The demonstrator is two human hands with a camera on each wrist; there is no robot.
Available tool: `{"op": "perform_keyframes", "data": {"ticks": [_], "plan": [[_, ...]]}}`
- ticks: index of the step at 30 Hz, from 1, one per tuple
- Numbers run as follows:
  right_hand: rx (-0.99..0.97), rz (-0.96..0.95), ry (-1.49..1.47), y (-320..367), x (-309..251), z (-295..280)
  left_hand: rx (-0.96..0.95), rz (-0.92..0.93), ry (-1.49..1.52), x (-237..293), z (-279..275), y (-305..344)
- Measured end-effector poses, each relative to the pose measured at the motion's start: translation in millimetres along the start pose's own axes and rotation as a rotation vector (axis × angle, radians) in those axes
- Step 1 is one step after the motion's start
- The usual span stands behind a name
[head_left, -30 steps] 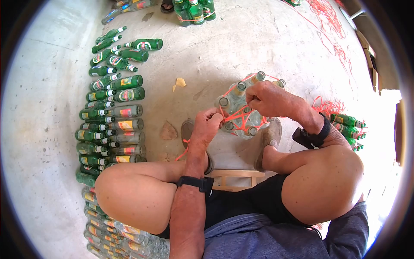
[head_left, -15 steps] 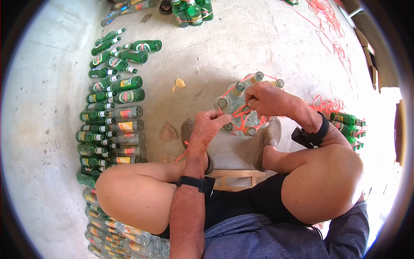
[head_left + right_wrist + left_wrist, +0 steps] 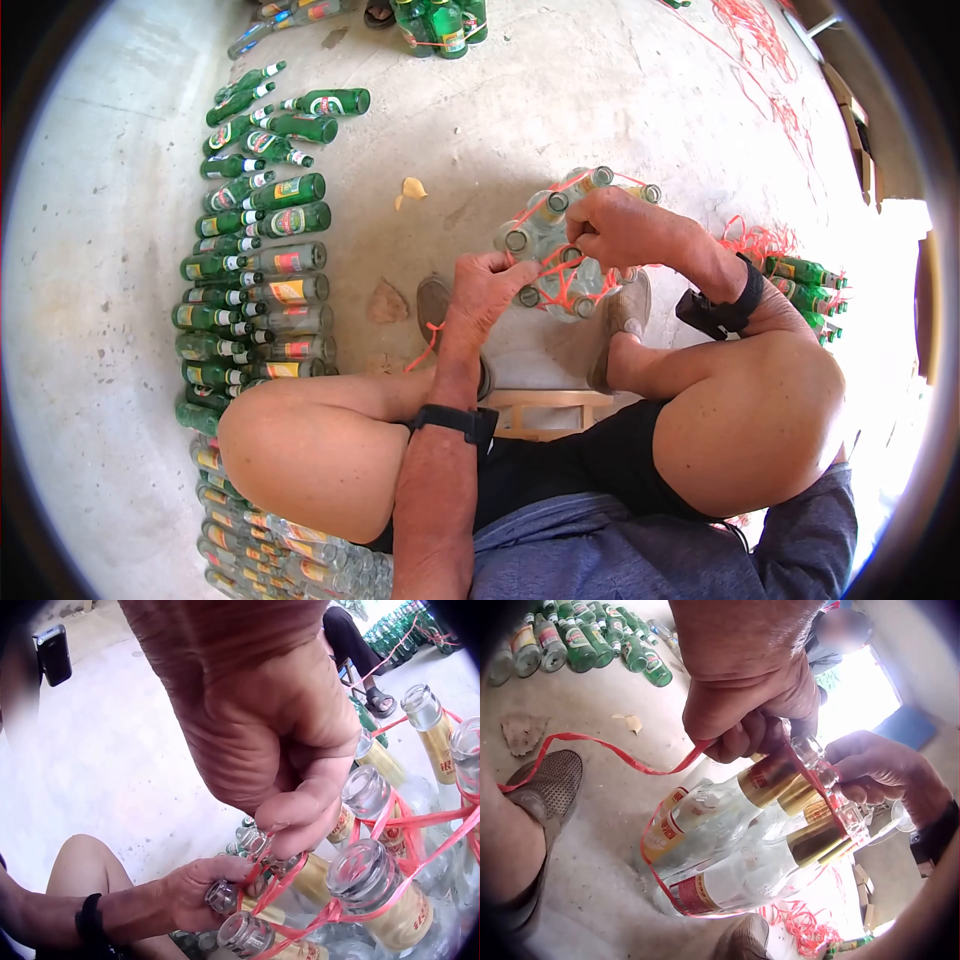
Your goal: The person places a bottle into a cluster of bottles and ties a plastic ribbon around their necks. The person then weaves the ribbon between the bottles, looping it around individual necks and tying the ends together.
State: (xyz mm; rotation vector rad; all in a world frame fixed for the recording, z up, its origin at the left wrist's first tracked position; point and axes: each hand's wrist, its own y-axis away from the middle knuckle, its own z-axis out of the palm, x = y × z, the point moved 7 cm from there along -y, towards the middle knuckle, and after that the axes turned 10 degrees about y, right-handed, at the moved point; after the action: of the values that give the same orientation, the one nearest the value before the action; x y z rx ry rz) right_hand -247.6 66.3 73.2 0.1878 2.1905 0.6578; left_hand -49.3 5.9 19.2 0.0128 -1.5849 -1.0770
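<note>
A cluster of clear glass bottles (image 3: 364, 881) with gold neck labels stands upright on the floor between the person's feet. Red plastic string (image 3: 420, 821) runs around and between the necks, and another loop circles the bottles low down in the left wrist view. At the cluster's near left side, the left hand (image 3: 488, 290) pinches the string between thumb and fingers; a loose tail (image 3: 607, 750) trails from it toward the shoe. Over the necks, the right hand (image 3: 628, 228) has curled fingers pinching string close to the left hand. Its fingertips partly hide the string there.
Rows of lying green and clear bottles (image 3: 290, 220) line the left side. Tied green bottles (image 3: 445, 25) stand at the back, and more green bottles (image 3: 800, 285) lie at right beside tangled red string (image 3: 758, 240). A wooden stool (image 3: 545, 410) is beneath the person. Another person sits farther off.
The left hand's thumb and fingers have shifted right, closer to the right hand, and the stretch of string between the hands has shortened. The right hand stays almost in place over the necks.
</note>
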Motion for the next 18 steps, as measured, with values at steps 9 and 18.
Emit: {"op": "perform_keyframes", "data": {"ticks": [9, 18], "plan": [[0.022, -0.034, 0.081, 2, 0, 0, -0.051, 0.029, -0.046, -3, 0, -4], [0.158, -0.21, 0.17, 1, 5, 12, -0.042, 0.055, -0.117, 10, -14, -4]]}}
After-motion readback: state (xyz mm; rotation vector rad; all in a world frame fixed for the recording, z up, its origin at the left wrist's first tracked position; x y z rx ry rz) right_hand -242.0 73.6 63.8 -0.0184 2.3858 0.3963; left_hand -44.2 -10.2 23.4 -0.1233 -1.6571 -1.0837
